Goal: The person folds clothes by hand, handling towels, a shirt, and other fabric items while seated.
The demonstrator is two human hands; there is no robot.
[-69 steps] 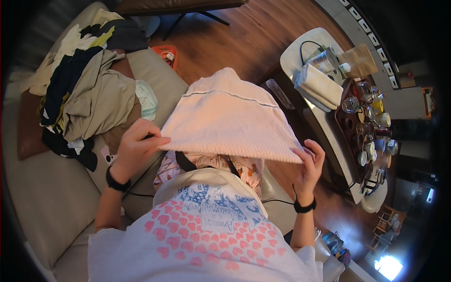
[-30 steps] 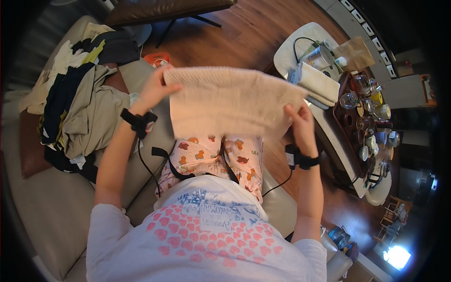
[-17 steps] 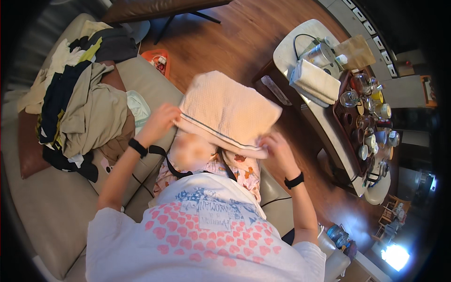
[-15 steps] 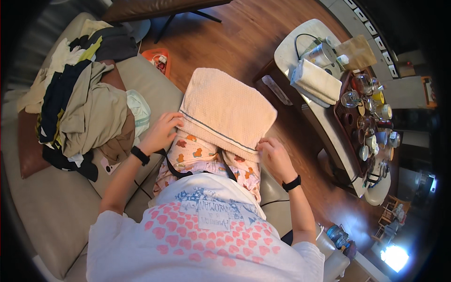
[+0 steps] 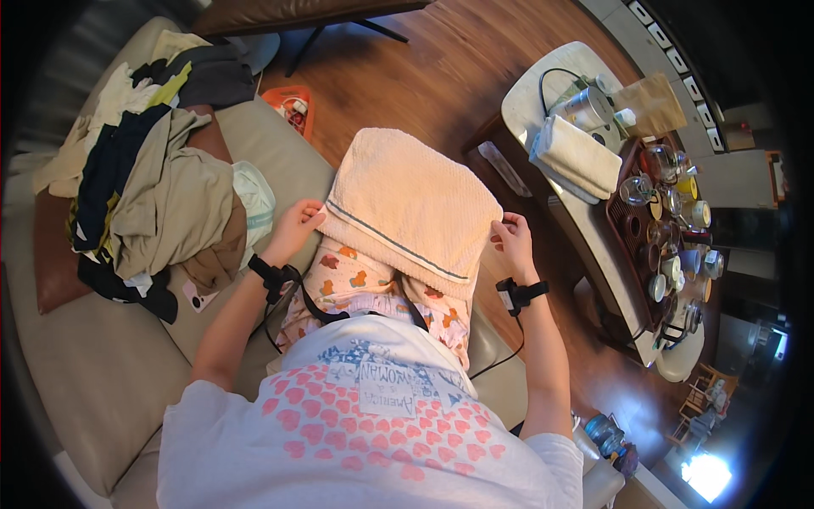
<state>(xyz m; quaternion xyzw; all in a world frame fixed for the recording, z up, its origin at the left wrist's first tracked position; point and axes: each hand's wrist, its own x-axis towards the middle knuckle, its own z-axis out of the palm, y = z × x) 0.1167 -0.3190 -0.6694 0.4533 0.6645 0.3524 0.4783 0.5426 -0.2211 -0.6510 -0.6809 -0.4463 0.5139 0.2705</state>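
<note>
Floor (image 5: 454,76): reddish-brown wood, btwn sofa & desk.
Sofa (image 5: 93,382): grey-beige, fills L side.
Clothes heap (image 5: 165,182): on sofa, jumbled; beige, navy, cream, dk grey, bit of yellow-green.
Heap's R edge: pale green-white item (image 5: 254,202), kind unclear; pale phone (image 5: 197,297) lies just below heap.
Towel (image 5: 407,199): pale peach, textured, dk stripe nr its lower edge; lies fairly flat over wearer's thighs, looks folded, slightly askew.
L hand (image 5: 295,229): at towel's L edge, nr the stripe end; grip nearly closed, thumb & fingertips pinching the edge.
R hand (image 5: 513,242): at towel's R edge, a bit up from lower corner; grip likewise nearly closed, fingertips on the edge, other fingers curled.
Wrists: blk wristband on each, small device & cable attached.
Clothing: patterned pink trousers (image 5: 348,276) under towel; white T-shirt (image 5: 373,441) w/ pink hearts & blue print.
Desk (image 5: 566,61): R side, light top; dk tray (image 5: 634,271) w/ cups & glassware, folded white cloth (image 5: 581,153), brown paper bag (image 5: 653,103).
Far side: orange basket (image 5: 292,109) on floor, past sofa; brown chair (image 5: 314,15) at top.
</note>
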